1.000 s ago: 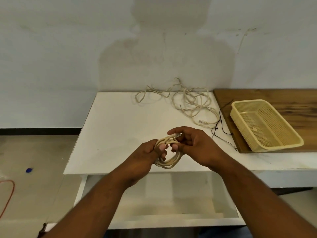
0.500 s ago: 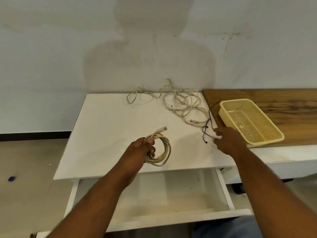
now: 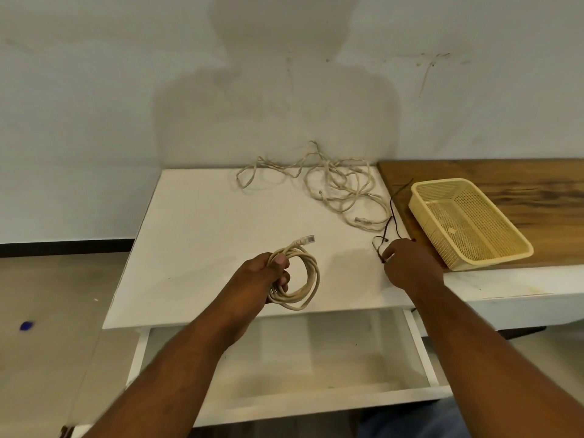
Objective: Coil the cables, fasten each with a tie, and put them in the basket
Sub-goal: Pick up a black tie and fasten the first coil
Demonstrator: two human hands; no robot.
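My left hand (image 3: 264, 275) grips a coiled beige network cable (image 3: 308, 276) just above the white table's front part; one plug end sticks up from the coil. My right hand (image 3: 410, 263) rests on the table near its right edge, fingertips pinching the end of a thin black tie (image 3: 390, 221). A tangle of loose beige cables (image 3: 335, 184) lies at the back of the table. The yellow perforated basket (image 3: 420, 202) stands on the wooden board to the right, with only a small scrap inside.
The white table (image 3: 205, 248) has an open drawer (image 3: 316, 371) below its front edge. A wooden board (image 3: 521, 184) lies on the adjoining surface at right. The wall is close behind. A small blue object (image 3: 27, 325) lies on the floor at left.
My right hand let go of the coil, moved right and took the end of the black tie. The left hand keeps the coil by itself, slightly lower.
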